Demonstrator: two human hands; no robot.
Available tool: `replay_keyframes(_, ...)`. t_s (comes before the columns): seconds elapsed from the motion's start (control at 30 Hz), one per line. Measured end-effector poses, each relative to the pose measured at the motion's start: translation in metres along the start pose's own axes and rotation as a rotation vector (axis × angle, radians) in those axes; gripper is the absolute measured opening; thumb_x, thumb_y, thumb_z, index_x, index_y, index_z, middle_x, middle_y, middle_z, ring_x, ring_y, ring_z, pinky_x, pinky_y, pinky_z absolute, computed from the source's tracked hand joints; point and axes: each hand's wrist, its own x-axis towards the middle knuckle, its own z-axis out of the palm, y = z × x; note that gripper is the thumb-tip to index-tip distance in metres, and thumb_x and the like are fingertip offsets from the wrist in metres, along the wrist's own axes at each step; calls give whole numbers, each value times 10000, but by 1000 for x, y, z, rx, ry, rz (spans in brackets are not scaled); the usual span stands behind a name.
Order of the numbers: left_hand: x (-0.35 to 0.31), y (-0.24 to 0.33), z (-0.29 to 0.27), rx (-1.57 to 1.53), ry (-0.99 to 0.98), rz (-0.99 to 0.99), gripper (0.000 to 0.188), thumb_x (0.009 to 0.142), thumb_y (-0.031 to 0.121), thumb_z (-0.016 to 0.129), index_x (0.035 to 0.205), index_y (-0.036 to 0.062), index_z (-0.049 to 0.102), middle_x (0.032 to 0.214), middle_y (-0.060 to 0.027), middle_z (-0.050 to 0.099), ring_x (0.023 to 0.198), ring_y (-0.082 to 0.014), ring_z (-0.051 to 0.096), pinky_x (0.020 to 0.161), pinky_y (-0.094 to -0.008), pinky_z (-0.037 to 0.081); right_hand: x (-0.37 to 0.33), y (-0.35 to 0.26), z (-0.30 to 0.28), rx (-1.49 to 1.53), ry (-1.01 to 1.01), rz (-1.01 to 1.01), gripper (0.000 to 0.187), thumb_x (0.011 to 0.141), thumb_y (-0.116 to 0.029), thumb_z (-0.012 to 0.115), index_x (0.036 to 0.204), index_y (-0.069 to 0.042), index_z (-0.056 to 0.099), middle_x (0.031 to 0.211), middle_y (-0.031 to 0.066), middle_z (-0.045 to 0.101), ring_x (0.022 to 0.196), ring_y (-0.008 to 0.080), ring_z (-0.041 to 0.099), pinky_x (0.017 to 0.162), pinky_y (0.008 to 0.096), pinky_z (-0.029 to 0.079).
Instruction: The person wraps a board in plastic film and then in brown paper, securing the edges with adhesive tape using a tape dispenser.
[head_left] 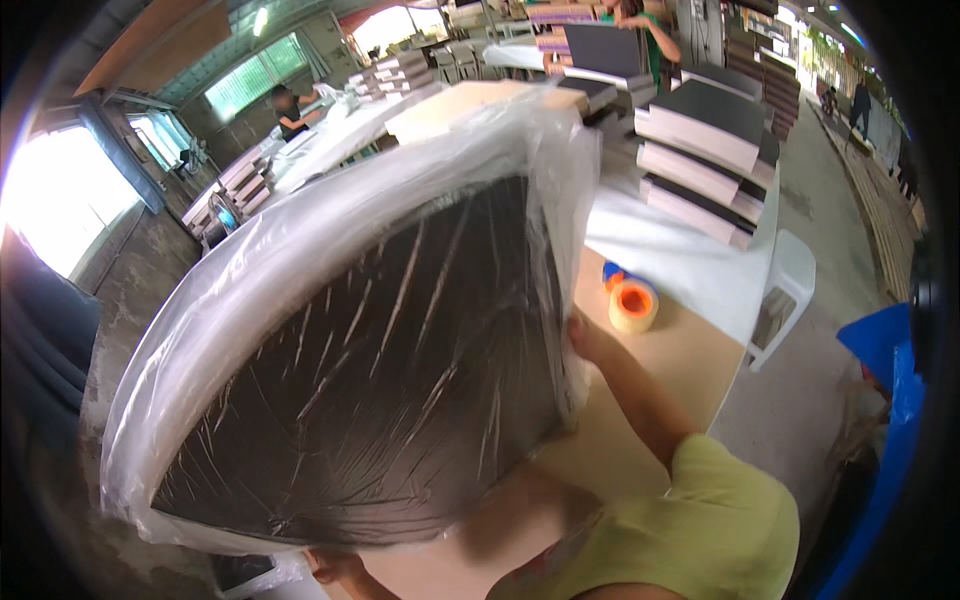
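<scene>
A large black-faced flat box (400,370), wrapped in wrinkled clear plastic film (240,290), is held tilted up in front of me and fills the middle of the view. My right hand (588,338) grips its right side, with the fingers partly hidden behind the edge. My left hand (335,567) holds the lower edge from below, and its fingertips are mostly covered by the box. Just beyond my right hand, a roll of tape (634,306) with an orange core sits on the tan board (690,345) covering the table, touching a blue part.
Stacked boxes with black tops and pale sides (705,125) stand at the table's far right. A white plastic stool (790,290) is beside the table. Two other people work farther back, one near a black panel (605,50). Blue sheeting (890,400) hangs at right.
</scene>
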Motion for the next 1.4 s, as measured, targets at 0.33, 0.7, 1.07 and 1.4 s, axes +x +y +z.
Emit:
replay_keyframes(0.33, -48, 15, -9, 356, -164, 69, 1055, 677, 764, 276, 1350, -47, 226, 1400, -197, 235, 1279, -319, 237, 1064, -436, 190, -38, 7, -5, -83, 38, 174, 718, 769, -430, 616, 1287, 13, 389, 1247, 142, 478, 1157, 205, 444, 971, 335, 341)
replay_keyframes(0.7, -51, -3, -2, 425, -202, 177, 795, 730, 462, 554, 1277, -69, 329, 1304, -187, 370, 1163, -287, 376, 1014, -389, 277, -29, -8, 4, -140, 50, 157, 830, 615, -357, 772, 1261, 26, 420, 1216, 157, 514, 1132, 231, 472, 973, 342, 343)
replay_keyframes(1.07, -54, 36, 53, 369, -137, -315, 727, 687, 178, 744, 1257, -79, 373, 1261, -152, 440, 1131, -259, 428, 1013, -370, 285, -13, -1, 39, -276, 154, 168, 655, 589, -350, 818, 1056, 46, 586, 978, 138, 649, 923, 203, 597, 840, 327, 443)
replay_keyframes(1.4, -46, -43, 50, 570, -239, -1234, 749, 659, 478, 749, 1044, -135, 556, 995, -187, 612, 894, -241, 594, 793, -336, 459, -16, 92, 21, -641, -27, 867, 701, 608, -535, 759, 785, 130, 622, 743, 140, 643, 703, 148, 602, 681, 316, 472)
